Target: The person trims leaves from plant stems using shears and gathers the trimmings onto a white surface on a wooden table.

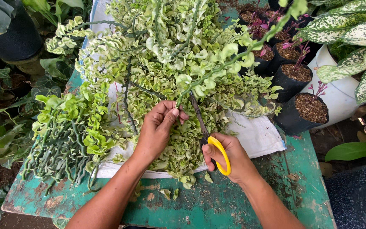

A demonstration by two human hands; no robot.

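- Two bare hands work over a worn green-painted wooden bench (234, 203), seen from above.
- The left hand (159, 127) has its grip pinched together on the lower end of a long leafy vine stem with pale green, curled leaves (229, 63). The stem rises up and to the right from the fingers.
- The right hand (227, 157) has its grip clamped on the yellow-handled scissors (217, 154), thumb through the yellow loop. The dark blades point up and to the left and reach the stem just beside the left fingertips. Whether the blades are apart cannot be told.
- A big heap of curly variegated vine cuttings (157, 51) lies on a white woven sack (259, 135) spread over the bench, beneath and beyond both hands.
- Darker green rope-like cuttings (60, 148) hang over the left edge.
- Black nursery pots with brown husk filling and small pink shoots (306, 108) stand to the right, near the sack.
- Loose leaf scraps (170, 193) lie on the bench between the forearms.
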